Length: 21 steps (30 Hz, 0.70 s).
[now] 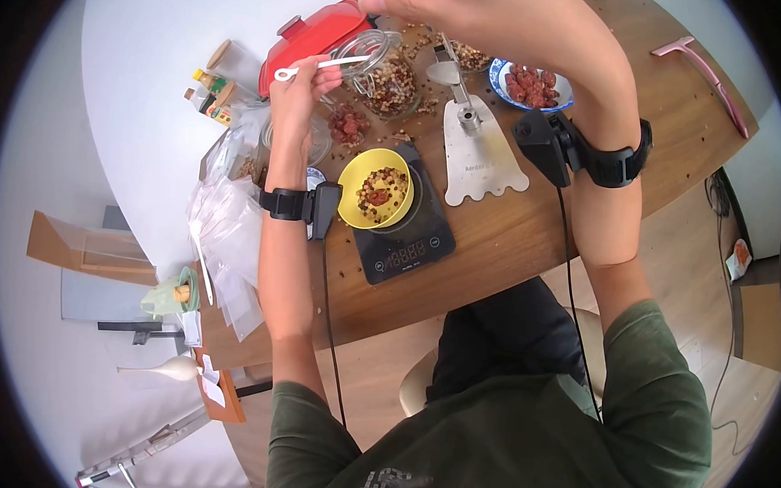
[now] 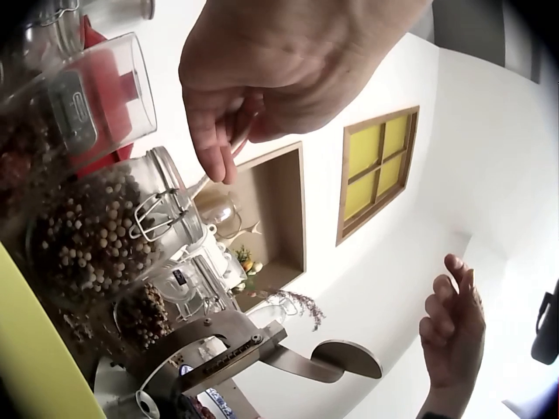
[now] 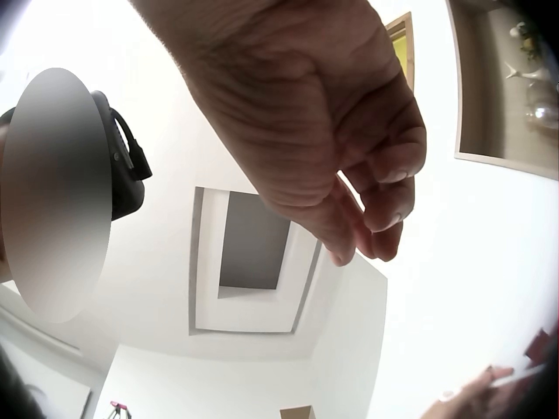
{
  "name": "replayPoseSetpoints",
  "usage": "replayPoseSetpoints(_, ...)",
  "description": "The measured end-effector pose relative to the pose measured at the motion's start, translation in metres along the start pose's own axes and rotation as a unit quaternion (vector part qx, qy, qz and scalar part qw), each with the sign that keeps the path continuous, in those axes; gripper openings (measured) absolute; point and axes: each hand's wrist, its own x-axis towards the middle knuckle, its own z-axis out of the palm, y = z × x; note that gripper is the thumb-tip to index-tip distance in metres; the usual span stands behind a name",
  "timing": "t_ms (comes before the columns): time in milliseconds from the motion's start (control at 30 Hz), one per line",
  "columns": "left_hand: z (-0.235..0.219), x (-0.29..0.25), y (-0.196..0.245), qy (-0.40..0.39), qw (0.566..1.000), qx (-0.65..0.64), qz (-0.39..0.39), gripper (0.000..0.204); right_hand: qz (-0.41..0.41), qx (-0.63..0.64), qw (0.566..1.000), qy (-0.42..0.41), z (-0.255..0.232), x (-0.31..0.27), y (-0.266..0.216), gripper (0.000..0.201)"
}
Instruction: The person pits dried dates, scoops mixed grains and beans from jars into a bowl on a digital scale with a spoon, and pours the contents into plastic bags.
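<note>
In the head view my left hand [image 1: 296, 94] pinches a white spoon [image 1: 338, 62] by its handle. The spoon's far end reaches to the mouth of a glass clip-top jar [image 1: 389, 87] full of mixed beans and grains. My right hand [image 3: 323, 140] is raised high, its fingers loosely bent and nothing between them; the head view cuts most of it off at the top. A yellow bowl [image 1: 349, 199] with some grains and a red dried fruit in it sits on a black kitchen scale [image 1: 404, 260].
Right of the scale stands a metal hand press [image 1: 483, 165] with a lever. Behind it is a blue-and-white bowl [image 1: 497, 76] of red dried fruit. A red lidded pot [image 1: 307, 36] stands at the back, plastic bags [image 1: 232, 213] at the left, and a pink peeler [image 1: 710, 79] far right.
</note>
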Motion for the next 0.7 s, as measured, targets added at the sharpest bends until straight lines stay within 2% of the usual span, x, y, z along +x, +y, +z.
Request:
replayPoseSetpoints(67,-0.001,-0.001,-0.006,0.034,0.995,-0.091,-0.034,0.028,0.170,0.026,0.981,-0.085,-0.006,0.009,-0.006,0.024)
replayPoseSetpoints(100,-0.002,-0.002,-0.009,0.034,0.995,-0.091,-0.034,0.028,0.170,0.026,0.981,-0.085,-0.004,0.005,-0.004,0.024)
replayPoseSetpoints(167,-0.006,-0.005,-0.014,0.070,0.985,-0.151,-0.046,0.027,0.013,-0.004,1.000,-0.009,0.002,-0.007,0.002,0.024)
replayPoseSetpoints(267,-0.013,-0.007,-0.021,0.112,0.973,-0.201,-0.033,0.025,0.014,0.001,1.000,-0.007,0.004,-0.004,0.005,0.024)
replayPoseSetpoints(400,-0.030,-0.013,-0.022,0.121,0.965,-0.232,-0.031,0.026,0.020,0.006,1.000,0.010,0.009,0.000,0.006,0.024)
replayPoseSetpoints(500,-0.040,-0.020,-0.019,0.137,0.951,-0.275,-0.023,0.028,0.046,0.044,0.998,-0.025,0.011,0.005,0.011,0.024)
replayPoseSetpoints(567,-0.049,-0.028,-0.015,0.133,0.945,-0.300,-0.012,0.030,0.048,-0.015,0.998,-0.023,0.009,0.000,0.001,0.023)
replayPoseSetpoints(700,-0.070,-0.053,-0.005,0.136,0.947,-0.290,0.000,0.032,0.046,0.008,0.999,-0.021,0.012,-0.003,0.001,0.022)
